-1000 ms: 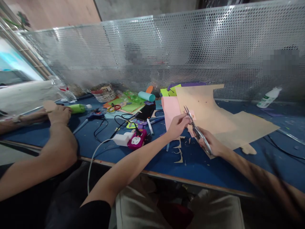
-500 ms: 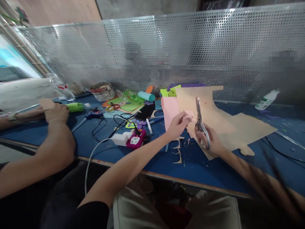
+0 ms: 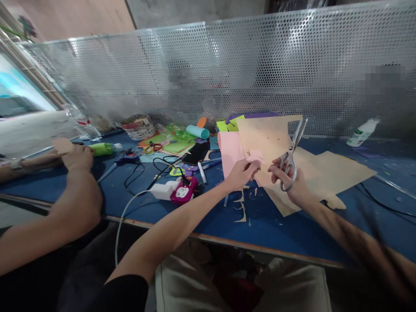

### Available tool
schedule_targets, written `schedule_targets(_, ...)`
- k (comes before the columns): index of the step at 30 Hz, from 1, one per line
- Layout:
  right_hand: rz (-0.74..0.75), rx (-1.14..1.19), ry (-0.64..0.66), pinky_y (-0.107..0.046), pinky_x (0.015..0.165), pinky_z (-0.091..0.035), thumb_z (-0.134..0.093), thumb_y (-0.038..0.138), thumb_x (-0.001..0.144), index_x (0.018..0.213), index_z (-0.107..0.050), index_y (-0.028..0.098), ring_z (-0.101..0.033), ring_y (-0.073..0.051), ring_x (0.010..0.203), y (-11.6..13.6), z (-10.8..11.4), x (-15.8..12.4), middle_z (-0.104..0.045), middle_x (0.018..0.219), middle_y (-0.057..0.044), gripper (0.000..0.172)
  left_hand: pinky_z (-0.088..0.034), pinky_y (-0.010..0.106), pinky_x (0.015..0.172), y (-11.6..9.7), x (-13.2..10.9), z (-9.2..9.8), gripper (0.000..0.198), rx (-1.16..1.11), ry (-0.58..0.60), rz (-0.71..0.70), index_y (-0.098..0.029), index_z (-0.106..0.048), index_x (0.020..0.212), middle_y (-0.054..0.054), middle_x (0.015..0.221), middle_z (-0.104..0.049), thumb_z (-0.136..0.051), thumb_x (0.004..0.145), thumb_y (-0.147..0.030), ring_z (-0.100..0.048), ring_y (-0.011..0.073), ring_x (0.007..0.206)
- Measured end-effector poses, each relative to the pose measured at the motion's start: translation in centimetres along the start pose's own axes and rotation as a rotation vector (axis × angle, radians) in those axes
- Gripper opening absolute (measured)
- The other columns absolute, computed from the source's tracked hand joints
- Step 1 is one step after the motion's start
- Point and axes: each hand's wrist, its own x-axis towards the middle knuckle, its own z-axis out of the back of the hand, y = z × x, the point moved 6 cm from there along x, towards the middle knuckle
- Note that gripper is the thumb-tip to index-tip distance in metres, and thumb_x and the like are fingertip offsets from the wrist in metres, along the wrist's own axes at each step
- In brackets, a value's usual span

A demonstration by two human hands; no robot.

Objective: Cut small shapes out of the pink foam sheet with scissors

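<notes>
Between the fingertips of my left hand (image 3: 242, 173) is a small piece of pink paper (image 3: 255, 156). My right hand (image 3: 290, 180) is closed on a pair of metal scissors (image 3: 292, 149), whose blades point up and away, apart from the pink piece. Under and behind both hands lies a large tan paper sheet (image 3: 312, 173) with a cut, irregular outline. A larger pink sheet (image 3: 230, 154), curled at its left side, lies next to it. Thin tan paper offcuts (image 3: 241, 207) are scattered on the blue table (image 3: 208, 221) below my left hand.
Left of my arm stand a magenta power adapter (image 3: 184, 190) with white plugs and cables, a marker (image 3: 202, 172) and a black phone (image 3: 196, 151). A glue bottle (image 3: 363, 132) is at right. A perforated metal screen (image 3: 260, 69) borders the back. Another person's hand (image 3: 78, 158) holds tan card.
The scissors have swung to the right, away from the pink piece, and their blades now lean right. My left hand has shifted slightly, showing more of the pink paper.
</notes>
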Motion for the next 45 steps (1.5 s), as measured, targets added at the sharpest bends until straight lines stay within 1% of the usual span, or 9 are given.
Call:
schedule_targets(6,0.077,-0.173,0.299,-0.033,0.061,-0.050,-0.050,0.056,0.093,0.099,-0.063,0.022,-0.056,-0.016,0.060,0.9,-1.2,-0.6,-0.067,0.081,-0.005,0.038,-0.051,0.025,0.062,-0.3,0.0,0.2,0.057,-0.032,-0.021,-0.010,-0.014,-0.073,0.118,0.006,0.095,-0.077,-0.059,0.101,-0.067,-0.059,0.0089,0.058)
schedule_targets(13,0.107,-0.516,0.429,-0.031,0.060,-0.047,-0.064,0.045,0.086,0.094,-0.066,0.022,-0.060,-0.020,0.065,-0.2,-1.4,-0.4,-0.071,0.083,-0.005,0.025,-0.045,0.024,0.051,-0.7,0.2,1.4,0.055,-0.188,-0.187,-0.019,-0.016,-0.064,0.085,0.000,0.069,-0.064,-0.065,0.095,-0.070,-0.055,0.0087,0.049)
schedule_targets(20,0.106,-0.423,0.453,-0.027,0.052,-0.042,-0.060,0.049,0.087,0.085,-0.066,0.020,-0.053,-0.015,0.056,0.4,-2.1,-0.8,-0.063,0.069,0.000,0.029,-0.040,0.023,0.048,-0.6,-0.1,1.5,0.046,-0.128,-0.206,-0.029,-0.016,-0.063,0.078,-0.001,0.063,-0.062,-0.061,0.099,-0.057,-0.052,0.0074,0.046)
schedule_targets(28,0.009,-0.275,0.516,-0.026,0.051,-0.040,-0.058,0.059,0.087,0.089,-0.066,0.020,-0.049,-0.014,0.056,-0.1,-2.0,-1.1,-0.061,0.071,-0.001,0.040,-0.038,0.023,0.047,-1.0,-0.1,1.1,0.053,-0.155,-0.177,-0.047,-0.014,-0.068,0.081,-0.001,0.062,-0.063,-0.064,0.096,-0.065,-0.051,0.0072,0.045)
schedule_targets(31,-0.010,-0.174,0.568,-0.029,0.061,-0.048,-0.056,0.063,0.088,0.098,-0.067,0.023,-0.056,-0.017,0.067,-0.4,-2.3,-1.6,-0.064,0.084,-0.003,0.043,-0.036,0.023,0.045,-1.4,-0.2,1.2,0.057,-0.181,-0.212,-0.059,-0.015,-0.066,0.078,-0.002,0.059,-0.059,-0.067,0.093,-0.070,-0.049,0.0072,0.044)
schedule_targets(34,-0.033,-0.070,0.424,-0.033,0.072,-0.053,-0.053,0.070,0.086,0.105,-0.067,0.026,-0.060,-0.019,0.075,-0.7,-2.2,-1.4,-0.065,0.097,-0.005,0.049,-0.033,0.024,0.045,-1.8,-0.4,1.4,0.057,-0.204,-0.264,-0.092,-0.015,-0.067,0.081,-0.004,0.058,-0.056,-0.067,0.094,-0.071,-0.046,0.0065,0.044)
schedule_targets(39,-0.249,0.285,0.121,-0.030,0.055,-0.050,-0.031,0.077,0.088,0.095,-0.068,0.022,-0.055,-0.014,0.054,-1.9,-1.5,-0.4,-0.063,0.083,-0.004,0.067,-0.033,0.024,0.048,-1.8,-0.4,1.5,0.056,-0.162,-0.239,-0.121,-0.016,-0.066,0.085,-0.004,0.060,-0.055,-0.063,0.097,-0.070,-0.045,0.0068,0.047)
schedule_targets(43,-0.183,0.365,0.017,-0.025,0.052,-0.046,-0.071,0.053,0.082,0.088,-0.065,0.022,-0.053,-0.008,0.049,-1.7,-0.1,0.7,-0.069,0.084,-0.002,0.032,-0.037,0.024,0.053,-1.2,-0.4,0.6,0.055,-0.033,-0.066,-0.076,-0.016,-0.066,0.083,-0.004,0.057,-0.054,-0.058,0.101,-0.067,-0.047,0.0083,0.049)
schedule_targets(45,-0.149,0.380,-0.012,-0.026,0.054,-0.047,-0.081,0.040,0.076,0.088,-0.062,0.023,-0.054,-0.008,0.050,-1.6,0.3,0.9,-0.071,0.084,-0.002,0.028,-0.039,0.024,0.055,-1.1,-0.5,0.0,0.052,0.068,0.037,-0.056,-0.015,-0.067,0.082,-0.003,0.057,-0.056,-0.055,0.103,-0.062,-0.050,0.0092,0.050)
